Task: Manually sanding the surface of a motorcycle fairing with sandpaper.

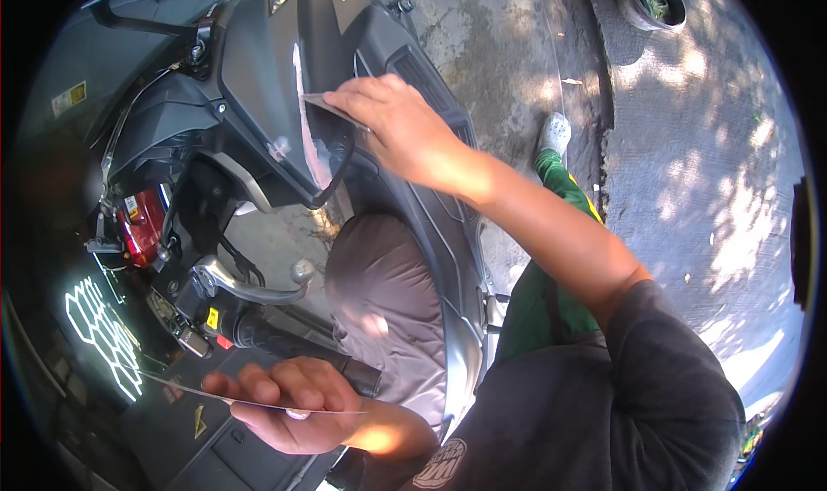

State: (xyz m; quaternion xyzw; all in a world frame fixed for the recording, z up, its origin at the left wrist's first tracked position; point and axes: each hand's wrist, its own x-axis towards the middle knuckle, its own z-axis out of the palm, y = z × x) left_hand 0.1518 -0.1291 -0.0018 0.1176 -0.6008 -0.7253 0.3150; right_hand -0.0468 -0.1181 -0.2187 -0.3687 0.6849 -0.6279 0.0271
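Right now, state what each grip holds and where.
Right grip: a thin flat scraper, held just behind its end nearest the pink streak. Left grip: a thin sheet, pinched by its flat faces.

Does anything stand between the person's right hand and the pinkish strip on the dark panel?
Only the thin card in the right hand, its far end at the pinkish strip. Nothing else visible blocks the way; the left hand is well apart.

Right hand [407, 136] is hiding part of the thin scraper [319, 102] by the right edge of the dark panel [257, 90], left hand [301, 409] is covering part of an edge-on sheet [191, 389], picture's top is cropping the panel, and the sticker [69, 99] print is looking too small to read.
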